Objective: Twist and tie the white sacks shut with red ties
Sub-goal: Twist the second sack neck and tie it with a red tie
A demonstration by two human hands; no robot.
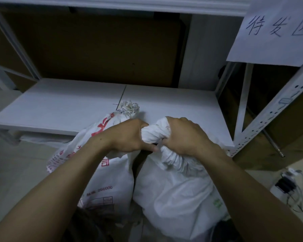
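- Head-camera view looking down on two bare forearms reaching forward over two white sacks on a pale floor.
- Left hand [129, 135] clenched tight around the upper end of a twisted rope of white fabric, knuckles up.
- Right hand [184, 135] clenched just beside it on the same twist, gripping lower down where the rope bends towards the sack body; fingertips of the two hands nearly touching beneath the twist.
- Held in both grips: the gathered neck of a plain white woven plastic sack [178, 198], its bulging body directly below and slightly right of the hands.
- Left of the grip, touching the first sack: a second white woven sack with red printed lettering [105, 182], its frayed, bunched top [129, 108] poking up just beyond the left hand.
- Beyond the hands: a low white shelf board [63, 105] of a white metal rack [269, 117], brown cardboard behind it.
- Far up and right of the grip: a white paper sign with handwritten characters [275, 30] hanging from the rack.
- Lower right of the grip: a tangle of cables and a power strip [287, 187] on the floor.
- No red tie discernible in either grip.
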